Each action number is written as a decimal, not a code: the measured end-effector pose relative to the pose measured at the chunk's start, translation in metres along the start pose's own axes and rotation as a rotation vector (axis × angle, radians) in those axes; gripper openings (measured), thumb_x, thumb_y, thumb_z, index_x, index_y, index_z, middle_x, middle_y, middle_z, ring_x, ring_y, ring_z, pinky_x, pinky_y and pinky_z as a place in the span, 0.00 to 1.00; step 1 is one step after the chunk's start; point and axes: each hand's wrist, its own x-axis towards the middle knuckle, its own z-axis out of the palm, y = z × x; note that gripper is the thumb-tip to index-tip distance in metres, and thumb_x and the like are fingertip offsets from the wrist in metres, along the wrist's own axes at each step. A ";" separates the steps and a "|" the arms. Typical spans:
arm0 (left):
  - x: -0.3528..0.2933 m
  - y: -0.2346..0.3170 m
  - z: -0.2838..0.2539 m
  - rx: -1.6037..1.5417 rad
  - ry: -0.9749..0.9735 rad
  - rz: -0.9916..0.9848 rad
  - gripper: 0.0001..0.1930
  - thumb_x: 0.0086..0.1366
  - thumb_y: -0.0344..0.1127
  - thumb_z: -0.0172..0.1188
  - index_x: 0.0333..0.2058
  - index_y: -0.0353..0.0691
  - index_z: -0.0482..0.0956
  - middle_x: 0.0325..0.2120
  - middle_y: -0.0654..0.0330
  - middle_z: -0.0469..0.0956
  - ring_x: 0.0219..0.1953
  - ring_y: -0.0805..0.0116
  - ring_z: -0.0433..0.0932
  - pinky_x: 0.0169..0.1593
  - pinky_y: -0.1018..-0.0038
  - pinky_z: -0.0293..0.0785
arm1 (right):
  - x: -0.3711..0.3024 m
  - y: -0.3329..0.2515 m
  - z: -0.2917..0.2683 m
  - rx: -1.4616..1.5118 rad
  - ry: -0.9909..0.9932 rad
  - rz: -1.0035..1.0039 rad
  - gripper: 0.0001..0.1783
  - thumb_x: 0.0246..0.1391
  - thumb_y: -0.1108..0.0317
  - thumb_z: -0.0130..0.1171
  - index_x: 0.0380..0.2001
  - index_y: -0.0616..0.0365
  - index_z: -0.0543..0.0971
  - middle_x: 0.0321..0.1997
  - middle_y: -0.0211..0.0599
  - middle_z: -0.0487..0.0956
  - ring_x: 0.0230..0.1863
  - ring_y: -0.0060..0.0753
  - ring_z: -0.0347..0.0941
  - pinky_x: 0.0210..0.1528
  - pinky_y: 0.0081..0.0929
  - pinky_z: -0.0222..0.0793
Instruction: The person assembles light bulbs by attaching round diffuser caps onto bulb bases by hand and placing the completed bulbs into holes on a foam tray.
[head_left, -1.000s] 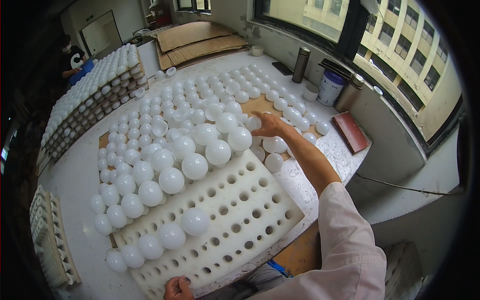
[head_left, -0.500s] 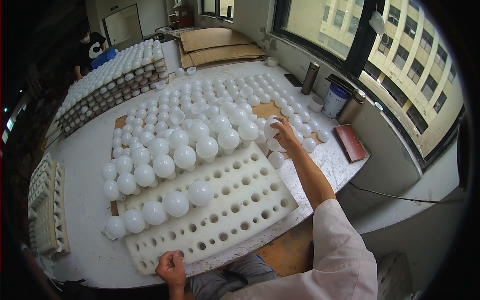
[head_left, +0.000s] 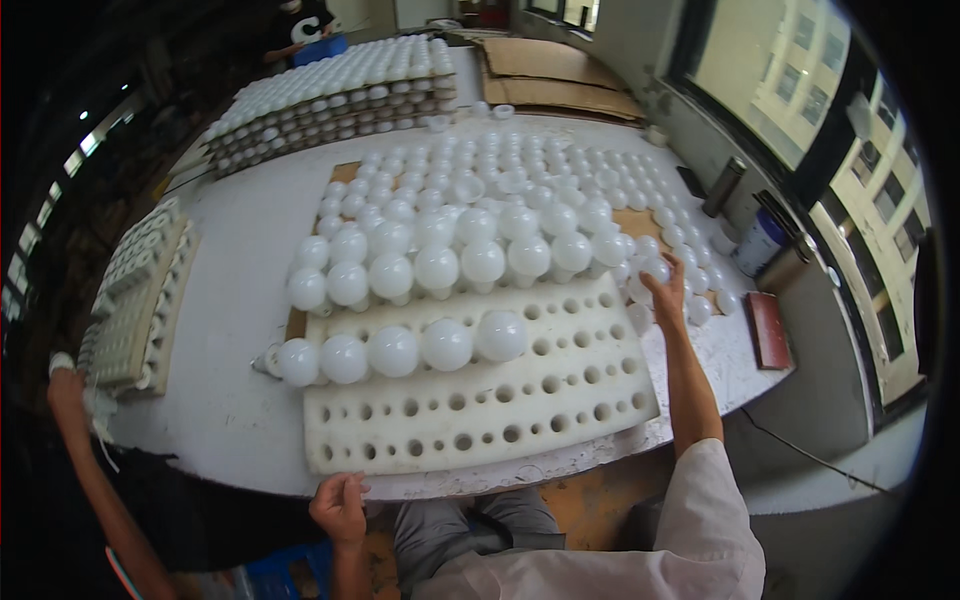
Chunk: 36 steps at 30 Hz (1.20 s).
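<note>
My right hand [head_left: 670, 290] is closed around a white plastic bulb cover [head_left: 655, 268] at the right edge of a crowd of similar covers. My left hand [head_left: 340, 508] is curled in a pinch by the table's near edge; whatever its fingers hold, if anything, is too small to make out. Between my hands lies a white foam board [head_left: 480, 425] with rows of round holes. One row of round white bulbs [head_left: 394, 351] stands across its middle, and more rows of bulbs [head_left: 436, 266] are packed along its far side.
Loose bulb covers [head_left: 560, 165] spread over cardboard behind the board. Far left stand stacked trays of bulbs [head_left: 330, 85]; cardboard sheets [head_left: 560, 70] lie beside them. A red-brown box [head_left: 767, 330], bucket [head_left: 760, 240] and flasks line the right. At left, another person's hand [head_left: 68, 395] holds a white piece near a parts tray [head_left: 140, 300].
My view has swung left, so the table sits further right in it. Another person's arm has come into sight at the left. My right hand remains at the bulb covers.
</note>
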 end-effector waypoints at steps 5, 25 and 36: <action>0.052 0.000 -0.031 0.015 0.303 -0.081 0.07 0.62 0.25 0.53 0.37 0.26 0.74 0.34 0.51 0.81 0.31 0.73 0.80 0.33 0.80 0.74 | -0.006 -0.011 0.015 -0.342 -0.093 -0.218 0.34 0.42 0.66 0.67 0.55 0.55 0.68 0.51 0.44 0.68 0.53 0.41 0.67 0.54 0.36 0.65; 0.205 -0.069 -0.083 0.777 0.000 -0.116 0.30 0.51 0.26 0.62 0.54 0.29 0.63 0.40 0.46 0.77 0.43 0.55 0.76 0.47 0.66 0.72 | -0.144 -0.146 -0.035 0.623 -0.219 0.257 0.41 0.54 0.60 0.57 0.65 0.49 0.46 0.55 0.51 0.68 0.51 0.54 0.73 0.35 0.42 0.82; 0.001 0.027 -0.010 -0.641 -0.434 -0.282 0.33 0.45 0.30 0.56 0.52 0.24 0.61 0.47 0.34 0.72 0.27 0.65 0.78 0.22 0.78 0.71 | -0.239 -0.159 0.048 0.861 -0.782 0.428 0.52 0.35 0.62 0.75 0.61 0.54 0.54 0.56 0.48 0.65 0.54 0.48 0.71 0.49 0.40 0.76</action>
